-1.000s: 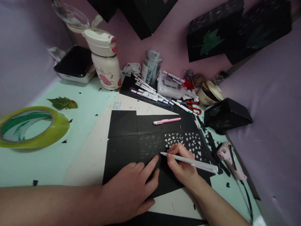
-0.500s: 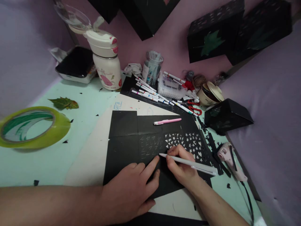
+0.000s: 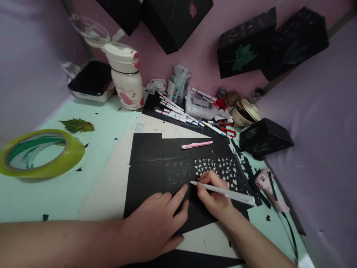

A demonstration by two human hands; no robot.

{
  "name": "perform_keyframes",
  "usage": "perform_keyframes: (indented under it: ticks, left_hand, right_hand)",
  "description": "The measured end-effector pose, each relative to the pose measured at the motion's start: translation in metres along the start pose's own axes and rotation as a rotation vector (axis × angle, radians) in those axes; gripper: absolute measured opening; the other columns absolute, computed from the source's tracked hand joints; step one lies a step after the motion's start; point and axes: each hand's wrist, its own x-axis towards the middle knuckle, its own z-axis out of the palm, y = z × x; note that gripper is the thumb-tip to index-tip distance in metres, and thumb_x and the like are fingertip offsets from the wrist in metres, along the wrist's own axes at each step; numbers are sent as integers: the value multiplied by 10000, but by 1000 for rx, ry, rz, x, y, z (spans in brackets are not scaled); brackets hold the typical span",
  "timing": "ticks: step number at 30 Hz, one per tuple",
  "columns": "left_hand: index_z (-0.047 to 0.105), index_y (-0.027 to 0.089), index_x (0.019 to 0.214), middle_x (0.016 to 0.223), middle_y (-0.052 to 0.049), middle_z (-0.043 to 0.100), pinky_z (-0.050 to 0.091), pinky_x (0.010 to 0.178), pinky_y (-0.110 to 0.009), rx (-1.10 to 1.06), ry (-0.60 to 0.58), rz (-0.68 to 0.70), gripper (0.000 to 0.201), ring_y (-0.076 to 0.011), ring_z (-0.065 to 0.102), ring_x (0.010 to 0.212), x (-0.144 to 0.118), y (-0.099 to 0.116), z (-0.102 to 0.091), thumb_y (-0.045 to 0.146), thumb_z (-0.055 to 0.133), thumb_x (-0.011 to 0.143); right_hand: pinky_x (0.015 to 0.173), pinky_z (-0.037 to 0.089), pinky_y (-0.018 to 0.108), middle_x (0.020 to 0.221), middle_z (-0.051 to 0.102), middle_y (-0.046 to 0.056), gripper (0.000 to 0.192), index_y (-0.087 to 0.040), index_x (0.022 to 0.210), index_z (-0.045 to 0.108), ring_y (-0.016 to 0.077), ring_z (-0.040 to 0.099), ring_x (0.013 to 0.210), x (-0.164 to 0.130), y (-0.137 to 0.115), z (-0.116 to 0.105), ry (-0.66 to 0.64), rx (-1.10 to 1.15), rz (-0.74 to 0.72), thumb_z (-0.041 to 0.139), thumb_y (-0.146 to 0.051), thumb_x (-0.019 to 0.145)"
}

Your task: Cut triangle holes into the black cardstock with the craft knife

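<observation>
My right hand pinches a white pen, its tip close to the black paper. Lying flat with fingers spread, my left hand rests on the same paper, its index fingertip just left of the pen tip. Rows of faint light marks cover the panel above the left fingers. Cut-out triangles and, further right, stars and hearts show pale through the paper. A pink pen-shaped tool lies across the paper's upper part.
A roll of yellow tape, a leaf and a white bottle stand left. Behind lie white markers, a jar and red-handled scissors. A corded pink tool and a black box are at right.
The camera view has shifted slightly, so the background sits a little lower. Both hands keep nearly the same place on the paper, and the pen tip has barely moved.
</observation>
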Motion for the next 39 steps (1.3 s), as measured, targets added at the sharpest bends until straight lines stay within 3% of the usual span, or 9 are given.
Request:
perform_keyframes:
  ticks: [5, 11, 20, 30, 34, 39]
  left_hand:
    - [523, 143, 1319, 1476, -242, 391, 524, 719, -439, 11, 19, 7, 565, -304, 631, 906, -1, 0, -1, 503, 531, 884]
    - [520, 142, 1325, 1475, -240, 386, 516, 708, -443, 25, 5, 6, 563, -308, 631, 905, 1, 0, -2, 489, 540, 883]
    - [522, 143, 1334, 1469, -244, 402, 546, 694, -438, 47, 7, 15, 568, -312, 648, 901, 1, 0, -1, 487, 527, 883]
    - [526, 128, 1332, 1475, -263, 386, 550, 694, -449, 65, 15, 24, 567, -317, 655, 902, 0, 1, -2, 484, 517, 891]
    - [519, 133, 1340, 1482, -259, 378, 549, 693, -449, 71, 21, 23, 573, -321, 655, 907, 1, 0, -1, 486, 518, 889]
    - [516, 136, 1342, 1485, -258, 375, 550, 704, -464, 67, 19, 17, 580, -327, 650, 911, 1, 0, 1, 484, 533, 878]
  right_hand:
    - [581, 419, 267, 646, 522, -35, 201, -230, 694, 442, 135, 520, 602, 1, 1, 0, 7, 33, 16, 576, -170, 833]
    - [574, 402, 265, 639, 521, -40, 211, -231, 686, 425, 130, 496, 591, 3, 2, 0, 146, 196, 56, 553, -158, 837]
    - [580, 408, 265, 652, 559, -32, 191, -224, 695, 478, 133, 515, 593, 4, 2, -3, 90, 126, 82, 588, -199, 850]
    - [551, 411, 239, 615, 561, -46, 151, -222, 682, 507, 125, 528, 570, 5, -6, -11, 194, 62, 83, 574, -154, 800]
    - [496, 391, 224, 576, 555, -58, 93, -220, 725, 550, 116, 511, 511, 7, -7, -13, 135, 12, 119, 555, -160, 796]
    - [539, 416, 235, 610, 573, -38, 117, -214, 691, 533, 125, 544, 559, 5, -2, -8, 113, -7, 45, 564, -173, 797]
